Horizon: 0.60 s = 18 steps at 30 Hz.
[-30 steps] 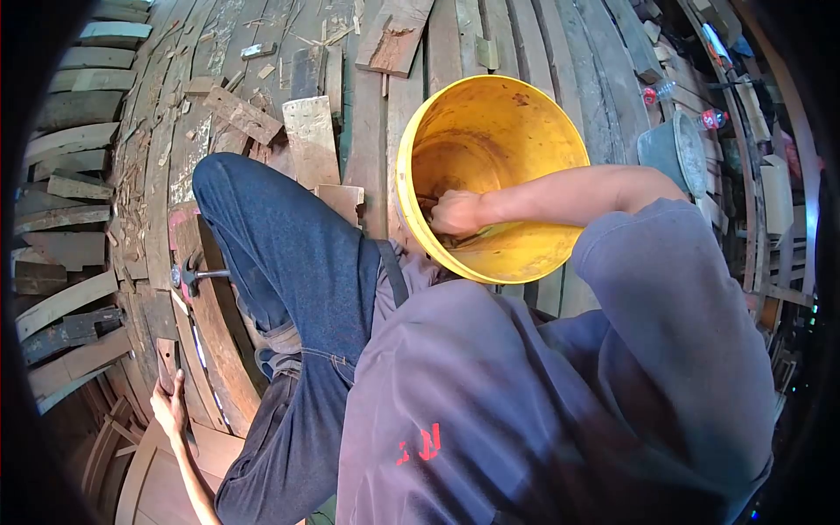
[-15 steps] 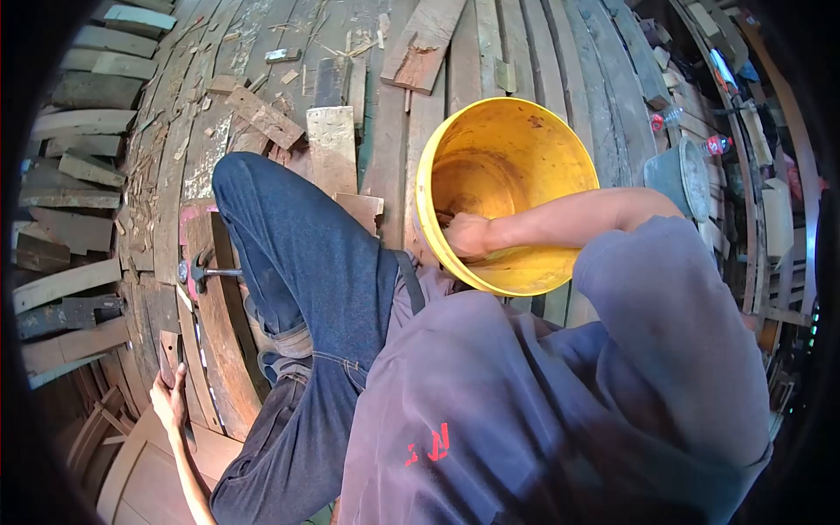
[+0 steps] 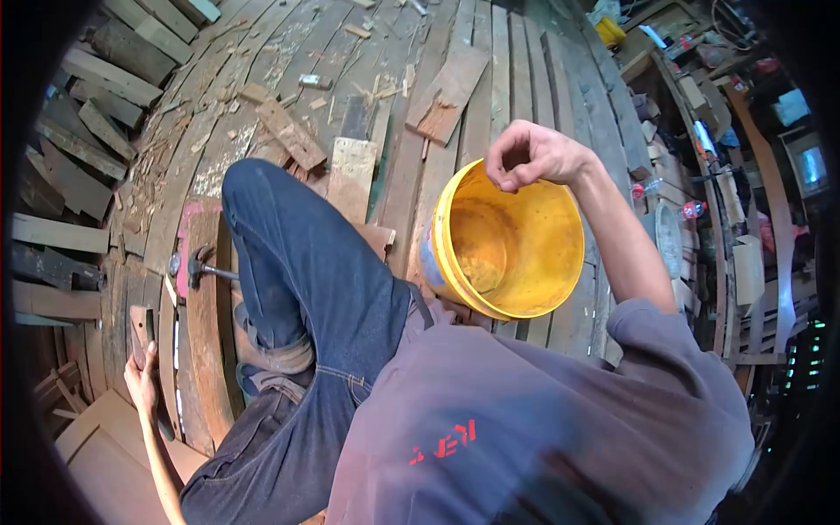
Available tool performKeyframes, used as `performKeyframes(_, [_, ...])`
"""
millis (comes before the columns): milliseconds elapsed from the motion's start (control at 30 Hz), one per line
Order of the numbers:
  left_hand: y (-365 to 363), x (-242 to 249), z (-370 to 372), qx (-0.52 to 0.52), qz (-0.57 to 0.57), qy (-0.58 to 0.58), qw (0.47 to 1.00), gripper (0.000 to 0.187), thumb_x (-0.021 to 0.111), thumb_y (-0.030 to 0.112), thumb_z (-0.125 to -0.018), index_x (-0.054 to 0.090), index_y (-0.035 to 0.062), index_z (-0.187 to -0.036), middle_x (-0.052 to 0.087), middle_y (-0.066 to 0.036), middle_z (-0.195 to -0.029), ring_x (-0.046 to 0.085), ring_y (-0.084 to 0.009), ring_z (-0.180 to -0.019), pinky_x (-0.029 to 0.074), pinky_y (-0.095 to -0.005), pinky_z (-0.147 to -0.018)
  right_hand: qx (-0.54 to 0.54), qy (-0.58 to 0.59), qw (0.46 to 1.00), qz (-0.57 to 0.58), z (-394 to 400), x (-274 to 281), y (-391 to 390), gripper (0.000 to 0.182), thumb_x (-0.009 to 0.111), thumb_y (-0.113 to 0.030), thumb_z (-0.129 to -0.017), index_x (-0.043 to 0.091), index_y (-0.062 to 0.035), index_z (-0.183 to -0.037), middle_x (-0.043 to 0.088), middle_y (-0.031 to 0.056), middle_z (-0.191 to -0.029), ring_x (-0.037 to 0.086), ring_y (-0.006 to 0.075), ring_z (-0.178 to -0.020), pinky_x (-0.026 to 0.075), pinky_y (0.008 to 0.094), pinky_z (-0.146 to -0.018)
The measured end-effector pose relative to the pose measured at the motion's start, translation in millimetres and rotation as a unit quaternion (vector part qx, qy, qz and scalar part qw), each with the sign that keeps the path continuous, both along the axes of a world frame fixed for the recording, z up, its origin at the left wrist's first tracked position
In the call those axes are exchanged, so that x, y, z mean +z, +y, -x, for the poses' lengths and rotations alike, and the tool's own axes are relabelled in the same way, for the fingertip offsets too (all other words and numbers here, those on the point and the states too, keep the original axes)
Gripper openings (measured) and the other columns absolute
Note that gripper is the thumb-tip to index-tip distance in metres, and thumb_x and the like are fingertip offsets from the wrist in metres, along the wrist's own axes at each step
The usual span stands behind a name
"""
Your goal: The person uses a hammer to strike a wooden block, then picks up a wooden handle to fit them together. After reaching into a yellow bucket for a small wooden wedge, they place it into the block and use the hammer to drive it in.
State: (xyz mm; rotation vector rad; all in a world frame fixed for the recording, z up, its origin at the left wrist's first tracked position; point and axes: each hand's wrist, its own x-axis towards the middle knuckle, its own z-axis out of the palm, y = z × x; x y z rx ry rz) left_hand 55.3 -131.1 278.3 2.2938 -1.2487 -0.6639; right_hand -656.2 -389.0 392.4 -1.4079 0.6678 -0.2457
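Right hand [image 3: 528, 156] pinched shut above the yellow bucket [image 3: 560, 289], contents unclear; left hand [image 3: 140, 385] grips a plank [image 3: 138, 331].

The bucket [image 3: 507, 241] stands right of the raised knee [image 3: 262, 192], the hammer [image 3: 197, 267] left (on 1 plank [image 3: 206, 350]).

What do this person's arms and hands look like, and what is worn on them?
Both hands are bare: no gloves, rings or watch show. The right hand and forearm are uncovered up to a loose grey-purple short sleeve. The left hand and thin forearm are also bare; its sleeve is out of view.
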Motion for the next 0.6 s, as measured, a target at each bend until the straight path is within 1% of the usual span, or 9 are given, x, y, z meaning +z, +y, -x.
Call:
performKeyframes(33, [1,0,3,0.011,0.034,0.018,0.999,0.049,0.071,0.044,-0.094,0.069,-0.0047,-0.102,0.067,-0.004,-0.085,0.058,-0.0134,-0.08,0.049,-0.0303,-0.08,0.026,-0.021,0.998,0.047,-11,8,-2,0.031,0.081,-0.024,-0.079,0.069,0.0036,-0.087,0.065,0.0043,-0.075,0.063,0.0124,-0.07,0.051,0.0261,-0.065])
performKeyframes(133, [8,-14,-14,0.038,0.097,0.011,0.994,0.047,0.071,0.042,-0.095,0.069,-0.0041,-0.103,0.067,-0.004,-0.088,0.057,-0.0121,-0.082,0.047,-0.0285,-0.082,0.077,-0.1,0.991,0.052,-65,35,-6,0.029,0.081,-0.021,-0.08,0.069,0.0043,-0.087,0.066,0.0072,-0.075,0.065,0.0161,-0.07,0.053,0.0287,-0.066])
performKeyframes(200, [11,-11,-23,0.037,0.096,0.065,0.992,0.045,0.07,0.04,-0.096,0.07,-0.0044,-0.106,0.068,-0.004,-0.091,0.059,-0.0126,-0.086,0.047,-0.0287,-0.085,0.111,-0.149,0.982,0.045,-106,50,-13,0.019,0.076,-0.012,-0.082,0.069,0.0047,-0.087,0.068,0.012,-0.077,0.068,0.0204,-0.072,0.055,0.0325,-0.069])
performKeyframes(367, [20,-11,-47,0.062,0.148,0.073,0.984,0.044,0.069,0.036,-0.096,0.07,-0.0042,-0.114,0.071,-0.005,-0.098,0.061,-0.0127,-0.09,0.048,-0.0295,-0.088,0.225,-0.236,0.944,0.048,-225,75,-47,0.015,0.074,-0.009,-0.084,0.068,0.0045,-0.09,0.07,0.0134,-0.08,0.069,0.0225,-0.078,0.056,0.0337,-0.072])
performKeyframes(467, [19,-24,-41,0.094,0.196,0.076,0.973,0.051,0.069,0.042,-0.094,0.071,-0.0033,-0.117,0.074,-0.012,-0.103,0.067,-0.0171,-0.094,0.049,-0.0335,-0.09,0.239,-0.156,0.956,0.069,-306,82,-72,0.017,0.075,-0.011,-0.084,0.068,0.0021,-0.09,0.07,0.0138,-0.094,0.067,0.0195,-0.078,0.056,0.0319,-0.074])
performKeyframes(500, [18,-30,-38,0.102,0.18,0.111,0.972,0.053,0.067,0.046,-0.094,0.072,-0.002,-0.114,0.074,-0.012,-0.101,0.067,-0.0179,-0.093,0.049,-0.0345,-0.089,0.244,-0.129,0.956,0.1,-338,77,-81,0.017,0.075,-0.013,-0.085,0.067,0.0014,-0.089,0.07,0.0141,-0.097,0.067,0.018,-0.077,0.056,0.0307,-0.072])
performKeyframes(533, [16,-24,-25,0.11,0.134,0.092,0.981,0.055,0.066,0.05,-0.093,0.073,-0.0007,-0.112,0.075,-0.012,-0.098,0.067,-0.0182,-0.091,0.05,-0.0357,-0.085,0.251,-0.106,0.953,0.131,-369,68,-91,0.018,0.075,-0.015,-0.086,0.067,0.0008,-0.087,0.07,0.0143,-0.101,0.067,0.0165,-0.076,0.057,0.0295,-0.07])
performKeyframes(567, [16,-34,-24,0.141,0.07,0.083,0.984,0.057,0.067,0.053,-0.09,0.073,0.001,-0.111,0.075,-0.01,-0.092,0.067,-0.0186,-0.086,0.05,-0.037,-0.081,0.261,-0.093,0.953,0.121,-399,50,-108,0.017,0.075,-0.014,-0.087,0.066,0.0004,-0.086,0.07,0.0135,-0.098,0.067,0.0152,-0.075,0.056,0.0286,-0.068])
performKeyframes(600, [17,-61,-23,0.148,0.083,0.083,0.982,0.058,0.067,0.057,-0.088,0.074,0.0022,-0.108,0.074,-0.01,-0.089,0.066,-0.0181,-0.083,0.05,-0.0379,-0.078,0.268,-0.078,0.953,0.115,-434,26,-116,0.017,0.074,-0.014,-0.087,0.065,0.0001,-0.084,0.071,0.0127,-0.096,0.066,0.0139,-0.074,0.056,0.0276,-0.065])
